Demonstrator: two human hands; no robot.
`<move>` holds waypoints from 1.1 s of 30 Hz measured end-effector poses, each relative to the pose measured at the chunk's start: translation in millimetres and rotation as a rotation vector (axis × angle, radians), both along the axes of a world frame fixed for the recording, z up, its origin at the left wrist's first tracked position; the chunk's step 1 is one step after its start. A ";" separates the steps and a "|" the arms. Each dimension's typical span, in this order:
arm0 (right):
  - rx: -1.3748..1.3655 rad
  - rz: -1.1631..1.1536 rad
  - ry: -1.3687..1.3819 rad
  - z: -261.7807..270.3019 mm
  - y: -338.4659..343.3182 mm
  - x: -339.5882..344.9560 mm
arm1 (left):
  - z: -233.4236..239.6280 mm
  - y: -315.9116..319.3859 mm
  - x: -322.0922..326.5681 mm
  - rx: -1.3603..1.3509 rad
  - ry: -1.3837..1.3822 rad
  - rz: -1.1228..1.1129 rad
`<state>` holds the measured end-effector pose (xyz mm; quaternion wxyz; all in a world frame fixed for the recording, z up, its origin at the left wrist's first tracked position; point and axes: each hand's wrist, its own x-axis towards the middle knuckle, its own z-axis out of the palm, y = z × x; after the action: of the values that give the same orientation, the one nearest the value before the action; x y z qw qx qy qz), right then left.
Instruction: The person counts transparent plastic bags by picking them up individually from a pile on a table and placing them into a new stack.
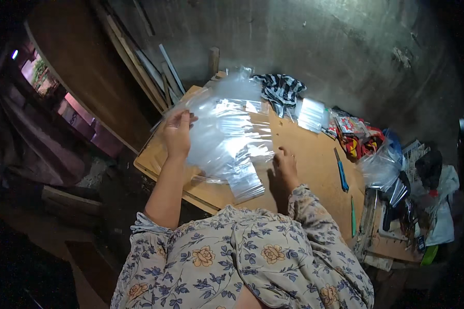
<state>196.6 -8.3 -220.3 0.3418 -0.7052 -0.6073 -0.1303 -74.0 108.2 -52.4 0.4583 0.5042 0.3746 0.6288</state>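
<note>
Clear plastic sheeting, seemingly bags (205, 143), spreads in a loose heap over the left part of a wooden table. My left hand (179, 131) is raised at the heap's left side, thumb against fingers, gripping a piece of this film. On the heap lie shiny, overlapping plastic packets (236, 135); one strip (245, 179) reaches toward the table's front edge. My right hand (286, 164) rests low beside the packets' right edge, fingers curled. Whether its fingertips pinch any film is unclear.
Right on the wooden table (313, 166) lie a blue utility knife (342, 174) and a green slender tool (353, 216). Behind are a black-and-white striped bag (282, 89), a packet stack (311, 115) and red packaging (357, 135). Clutter fills a side surface (402, 251); boards (135, 61) lean left.
</note>
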 end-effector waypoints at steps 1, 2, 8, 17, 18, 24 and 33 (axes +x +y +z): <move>0.007 0.016 -0.007 23.9 5.9 -0.9 | -4.3 3.1 -0.7 0.011 0.028 -0.004; -0.160 0.161 0.083 63.4 9.5 -6.3 | -9.5 6.1 -3.2 0.017 0.059 -0.001; -0.444 1.044 0.332 248.1 -2.6 -56.6 | 0.0 -1.4 11.0 -0.070 0.073 -0.167; -0.349 0.671 0.709 234.4 66.0 -51.0 | 27.1 -26.1 33.8 -0.232 0.060 -0.464; -0.403 0.638 1.017 231.2 68.7 -55.9 | 28.2 -28.5 31.5 -0.278 0.035 -0.493; -0.037 0.598 1.162 207.1 66.8 -86.0 | 27.9 -33.0 23.1 -0.353 -0.316 -0.689; -0.431 0.633 0.611 159.7 47.7 -75.2 | 22.3 -14.4 16.8 -0.034 0.000 -0.143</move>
<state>121.4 39.4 -60.6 0.3736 -0.5464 -0.6771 0.3215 -57.1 93.7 -30.1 0.5105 0.5216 0.3485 0.5881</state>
